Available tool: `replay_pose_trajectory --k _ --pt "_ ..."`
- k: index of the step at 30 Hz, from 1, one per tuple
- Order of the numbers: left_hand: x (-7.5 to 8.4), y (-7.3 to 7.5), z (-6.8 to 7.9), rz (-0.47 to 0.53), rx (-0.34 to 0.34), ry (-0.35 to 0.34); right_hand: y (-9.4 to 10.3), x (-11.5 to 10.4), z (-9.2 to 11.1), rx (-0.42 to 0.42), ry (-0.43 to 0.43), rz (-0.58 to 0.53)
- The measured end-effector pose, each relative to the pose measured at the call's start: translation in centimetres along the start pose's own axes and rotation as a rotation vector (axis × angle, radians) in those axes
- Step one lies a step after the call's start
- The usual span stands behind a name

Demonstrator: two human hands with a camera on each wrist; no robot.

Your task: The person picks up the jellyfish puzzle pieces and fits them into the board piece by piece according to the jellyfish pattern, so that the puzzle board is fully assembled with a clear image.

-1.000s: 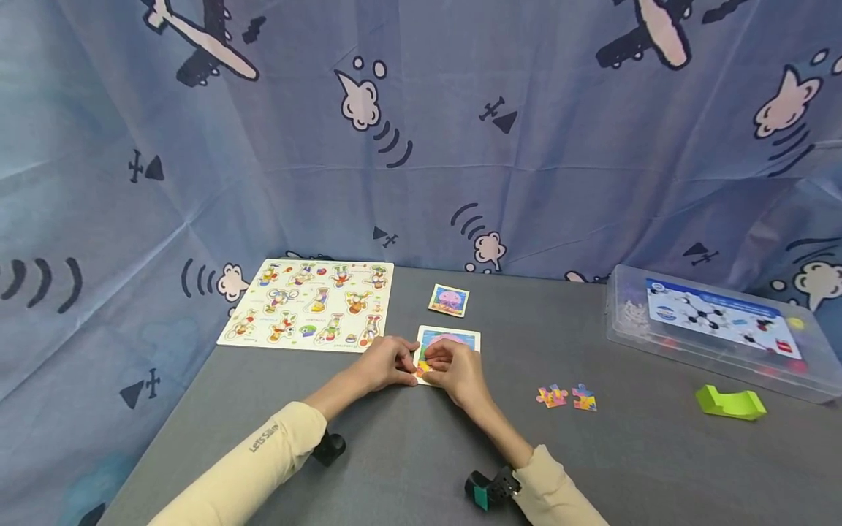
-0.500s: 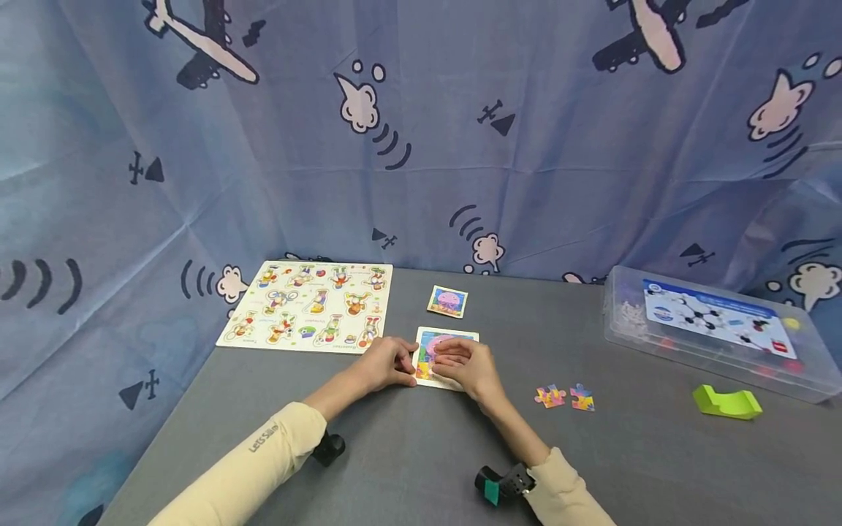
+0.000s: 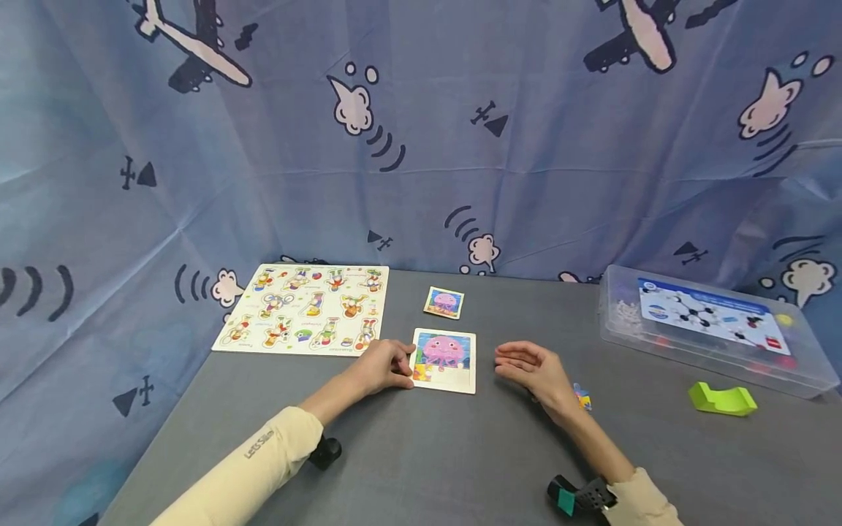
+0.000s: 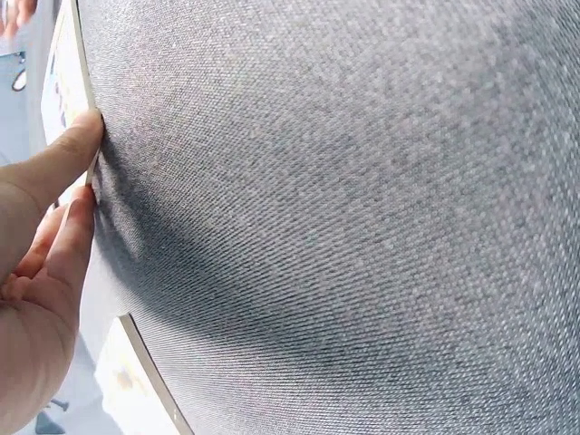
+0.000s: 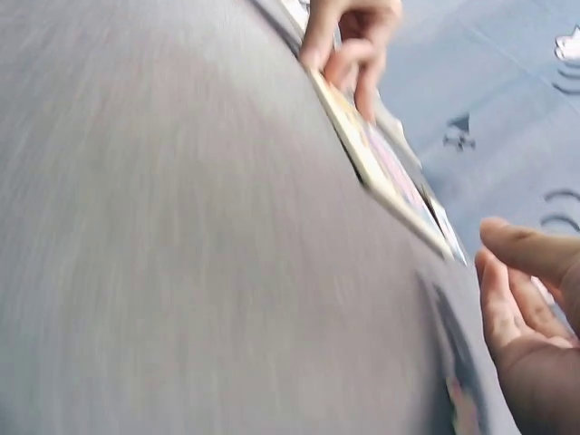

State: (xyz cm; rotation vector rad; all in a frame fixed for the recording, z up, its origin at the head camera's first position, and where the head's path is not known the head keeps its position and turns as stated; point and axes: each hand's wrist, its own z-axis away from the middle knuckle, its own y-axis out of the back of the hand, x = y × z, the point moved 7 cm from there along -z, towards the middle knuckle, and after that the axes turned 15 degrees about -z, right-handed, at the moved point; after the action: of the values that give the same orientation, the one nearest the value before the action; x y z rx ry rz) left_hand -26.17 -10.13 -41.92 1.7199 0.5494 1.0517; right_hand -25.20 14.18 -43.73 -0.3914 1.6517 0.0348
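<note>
A white-framed jigsaw tray (image 3: 473, 369) lies flat on the grey table, with a pink jellyfish picture and a bare lower-right part. My left hand (image 3: 381, 367) holds its left edge; in the left wrist view thumb (image 4: 86, 131) and forefinger touch that edge. To the right of the tray, my right hand (image 3: 536, 371) is over the table, fingers extended and loosely together, nothing visible in them. A loose jigsaw piece (image 3: 582, 397) shows beyond the right wrist; the forearm and hand hide the other. Behind the tray lies a small jellyfish picture card (image 3: 444, 302).
A cream board with cartoon figures (image 3: 299, 310) lies at the back left. At the right stands a clear plastic case (image 3: 717, 329) with a blue-white label. In front of it sits a lime-green curved block (image 3: 722, 399). A blue printed curtain (image 3: 421, 190) hangs behind the table.
My right hand has left the tray and moved right, over the loose pieces, uncovering the jellyfish picture. My left hand stays at the tray's left edge. The view has shifted slightly.
</note>
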Motion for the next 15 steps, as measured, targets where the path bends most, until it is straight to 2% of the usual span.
replay_pose_trajectory --k 9,15 --pt "-0.1 -0.2 0.1 0.003 0.008 -0.003 4.8 -2.0 2.3 -0.06 0.05 0.02" --pt "-0.1 -0.2 0.0 0.014 0.002 0.003 6.7 -2.7 3.0 -0.133 0.05 0.194"
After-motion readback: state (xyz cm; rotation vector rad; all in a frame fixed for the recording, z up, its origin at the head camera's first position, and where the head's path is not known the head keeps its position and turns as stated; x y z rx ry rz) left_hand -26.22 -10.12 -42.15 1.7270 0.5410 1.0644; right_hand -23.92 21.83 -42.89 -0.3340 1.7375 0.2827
